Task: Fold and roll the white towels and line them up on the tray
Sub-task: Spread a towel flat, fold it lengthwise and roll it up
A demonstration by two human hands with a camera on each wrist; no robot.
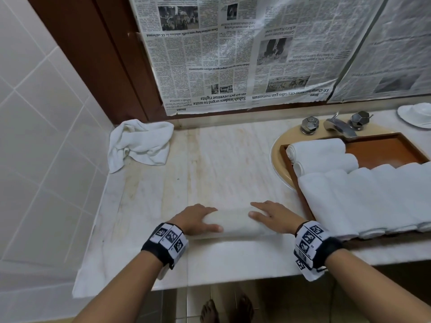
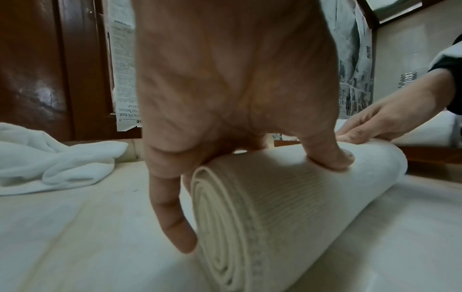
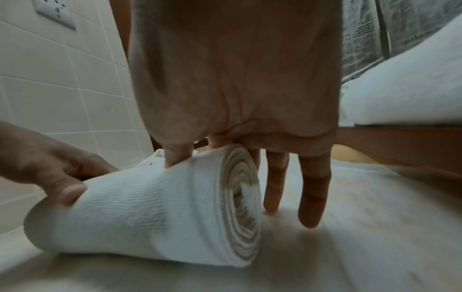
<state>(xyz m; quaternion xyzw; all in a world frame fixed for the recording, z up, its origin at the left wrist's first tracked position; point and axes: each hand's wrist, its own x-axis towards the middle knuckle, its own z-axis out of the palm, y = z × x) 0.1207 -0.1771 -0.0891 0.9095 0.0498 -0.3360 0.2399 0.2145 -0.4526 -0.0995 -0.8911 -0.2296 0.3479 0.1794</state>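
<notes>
Tray (image 1: 384,151) holds rolled towels (image 1: 317,148) (white)

The countertop (image 1: 224,159) lies bare between the crumpled towel (image 1: 140,145) in the far left corner and the tray (image 1: 382,150) on the right; a hand could pass there. Rolled towels (image 1: 319,148) and stacked folded towels (image 1: 373,201) cover the tray's near and left parts; its far right floor shows; the faucet (image 1: 338,125) stands just behind.
</notes>
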